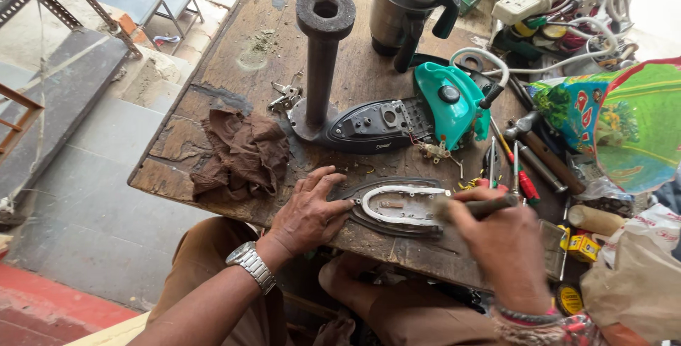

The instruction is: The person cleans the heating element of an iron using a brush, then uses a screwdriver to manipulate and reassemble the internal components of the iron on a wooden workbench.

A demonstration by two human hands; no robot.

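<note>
The iron soleplate (401, 207) lies flat at the near edge of the wooden surface (227, 48), between both hands. The left hand (308, 215), at its nine o'clock, presses spread fingers on its tip. The right hand (500, 243), at four o'clock, grips a blurred tool (482, 207) over its heel.

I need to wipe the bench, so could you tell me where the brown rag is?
The brown rag lies on the table's near-left part, left of the left hand and the soleplate, just in front of the dark metal stand.

Silver wristwatch (250, 266), brown trousers (213, 254), beaded bracelets (528, 317)
</note>
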